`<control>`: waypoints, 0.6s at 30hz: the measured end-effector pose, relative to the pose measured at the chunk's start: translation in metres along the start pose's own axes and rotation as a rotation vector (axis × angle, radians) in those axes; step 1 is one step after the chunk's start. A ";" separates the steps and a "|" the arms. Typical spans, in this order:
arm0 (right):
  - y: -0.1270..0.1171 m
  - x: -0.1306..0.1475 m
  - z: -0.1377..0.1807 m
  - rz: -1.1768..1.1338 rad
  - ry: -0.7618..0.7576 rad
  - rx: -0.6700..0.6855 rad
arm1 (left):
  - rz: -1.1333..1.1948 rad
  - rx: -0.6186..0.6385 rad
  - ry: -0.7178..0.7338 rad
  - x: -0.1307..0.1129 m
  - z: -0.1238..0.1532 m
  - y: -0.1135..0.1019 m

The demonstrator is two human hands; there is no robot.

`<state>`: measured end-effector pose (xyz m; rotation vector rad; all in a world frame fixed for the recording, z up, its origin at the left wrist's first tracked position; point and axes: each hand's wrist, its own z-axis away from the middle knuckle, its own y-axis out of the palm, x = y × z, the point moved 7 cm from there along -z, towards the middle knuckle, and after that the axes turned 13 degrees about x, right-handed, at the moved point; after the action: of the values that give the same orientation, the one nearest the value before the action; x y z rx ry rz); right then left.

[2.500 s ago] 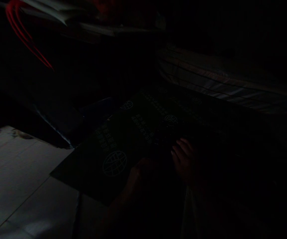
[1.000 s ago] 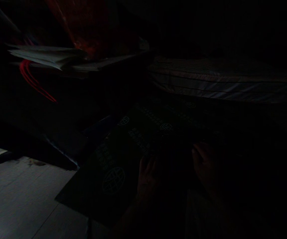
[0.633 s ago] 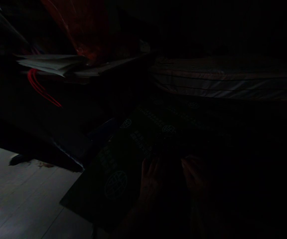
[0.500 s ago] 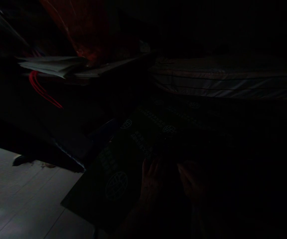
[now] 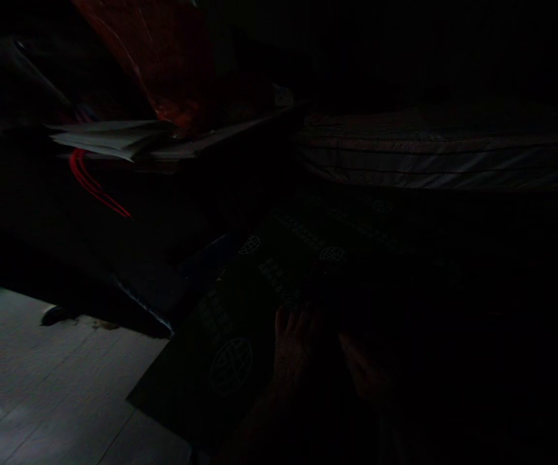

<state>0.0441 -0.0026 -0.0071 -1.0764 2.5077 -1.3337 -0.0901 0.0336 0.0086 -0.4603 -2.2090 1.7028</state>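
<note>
The scene is very dark. My left hand point(image 5: 294, 342) is over a dark green board point(image 5: 177, 394) printed with pale globe marks and lettering. Its fingers are bent, with the tips at the edge of a black thing point(image 5: 327, 284) whose kind I cannot make out. Just to the right, my right hand point(image 5: 363, 374) is closed, thumb side toward the left hand. Whatever lies between its fingers is lost in shadow. A small gap separates the two hands.
Left of the board, a shelf or table point(image 5: 196, 150) bears papers point(image 5: 109, 137), an orange-red bag point(image 5: 167, 71) and hanging red cords point(image 5: 92, 184). A mattress-like edge point(image 5: 405, 161) runs along the back right. Pale tiled floor point(image 5: 41, 381) shows at lower left.
The view has shifted slightly, so the surroundings sit a little further right and lower. My left fingers look more bent, and my right hand is slightly lower and closer to the left.
</note>
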 end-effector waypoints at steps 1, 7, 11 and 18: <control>0.001 0.000 0.000 -0.002 -0.004 0.007 | -0.004 0.027 -0.009 0.003 -0.001 0.001; 0.003 0.000 -0.001 -0.022 -0.009 0.037 | 0.013 0.082 0.003 0.009 0.000 0.002; 0.001 0.001 -0.001 -0.040 -0.014 0.033 | 0.009 0.084 -0.008 0.008 -0.002 -0.002; 0.000 0.003 -0.011 -0.067 -0.011 0.055 | 0.002 0.083 -0.020 0.014 -0.015 0.000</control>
<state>0.0372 0.0030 0.0001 -1.1631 2.4326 -1.4014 -0.0962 0.0522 0.0126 -0.4267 -2.1421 1.7998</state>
